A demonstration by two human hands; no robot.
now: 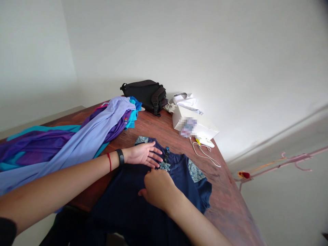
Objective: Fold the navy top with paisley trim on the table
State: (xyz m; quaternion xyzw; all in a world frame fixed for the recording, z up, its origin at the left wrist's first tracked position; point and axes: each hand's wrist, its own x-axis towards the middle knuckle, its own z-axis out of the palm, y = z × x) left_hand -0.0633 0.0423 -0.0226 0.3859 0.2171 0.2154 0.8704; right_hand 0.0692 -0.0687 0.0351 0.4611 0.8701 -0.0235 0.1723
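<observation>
Navy shirt (125, 194) lies on the worktop (153, 126) beneath my left hand (146, 155), fingers extended, gripping nothing, and my right hand (159, 186), curled beside it; whether that pinches cloth I can't tell. I'd keep the neckline (177, 159) flat, untwisted.

The head camera looks forward and down at the navy shirt (125, 194) nearby.
</observation>
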